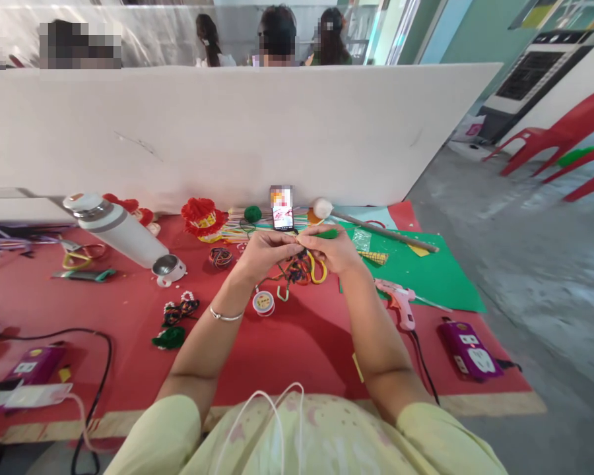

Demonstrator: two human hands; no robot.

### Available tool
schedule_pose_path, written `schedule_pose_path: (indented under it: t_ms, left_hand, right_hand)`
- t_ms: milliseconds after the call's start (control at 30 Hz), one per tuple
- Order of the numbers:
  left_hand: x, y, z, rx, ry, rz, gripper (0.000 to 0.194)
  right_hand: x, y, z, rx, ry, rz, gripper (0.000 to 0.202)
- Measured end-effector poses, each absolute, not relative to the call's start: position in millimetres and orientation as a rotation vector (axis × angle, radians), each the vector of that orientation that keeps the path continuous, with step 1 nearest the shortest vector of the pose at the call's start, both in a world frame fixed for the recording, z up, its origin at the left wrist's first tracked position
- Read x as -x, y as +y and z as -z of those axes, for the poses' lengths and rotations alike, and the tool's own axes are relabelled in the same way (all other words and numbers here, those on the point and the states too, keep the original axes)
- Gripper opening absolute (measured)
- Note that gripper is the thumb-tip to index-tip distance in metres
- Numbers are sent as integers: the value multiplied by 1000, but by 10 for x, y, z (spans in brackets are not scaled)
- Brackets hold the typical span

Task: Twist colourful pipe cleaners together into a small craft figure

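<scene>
My left hand [271, 254] and my right hand [330, 249] meet over the middle of the table, fingertips pinched close together. In my right hand is a crochet hook with a green handle [328, 234], its tip hidden by the fingers. The fingers of my left hand pinch dark yarn, mostly covered. Below them lies a bundle of multicoloured yarn [297, 269], with the yellow handle of scissors [319, 269] beside it. A white-and-red spool [263, 302] and a pale green clip-like piece [283, 293] lie nearer me. Just beyond my hands a phone [282, 210] leans upright.
Left stand a white flask [116, 227], its steel cup [169, 269] and a multicoloured yarn ball [220, 257]. A pink glue gun [398, 302] and purple power strip [472, 349] lie right. A long stick [386, 231] crosses green card [426, 270]. A white board [228, 132] closes the back.
</scene>
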State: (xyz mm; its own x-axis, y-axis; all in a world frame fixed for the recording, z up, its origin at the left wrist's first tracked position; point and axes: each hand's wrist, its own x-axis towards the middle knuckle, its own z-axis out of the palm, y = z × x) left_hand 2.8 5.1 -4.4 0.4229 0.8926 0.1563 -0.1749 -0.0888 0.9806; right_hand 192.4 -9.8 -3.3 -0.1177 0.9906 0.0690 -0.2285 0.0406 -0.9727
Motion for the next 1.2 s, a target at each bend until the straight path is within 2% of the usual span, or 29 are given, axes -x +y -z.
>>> schedule_pose_path:
  t_ms: [100, 267, 467, 767, 1200]
  left_hand:
    - [-31, 46, 33, -1537, 779, -1127, 20]
    - [-88, 95, 37, -1241, 810, -1428, 21]
    - [-150, 98, 43, -930, 831, -1378, 28]
    - [-286, -6, 2, -720, 819, -1395, 32]
    - [-328, -72, -16, -722, 823, -1404, 32]
  right_hand:
    - [-1910, -94, 36, 948, -1140, -1326, 47]
    - [-1845, -123, 44, 883, -1077, -1471, 61]
    - [-1793, -142, 112, 916, -1174, -1364, 38]
    - [-1740, -177, 67, 919, -1120, -1313, 32]
    - [-1730, -170, 70, 882, -1161, -1215, 29]
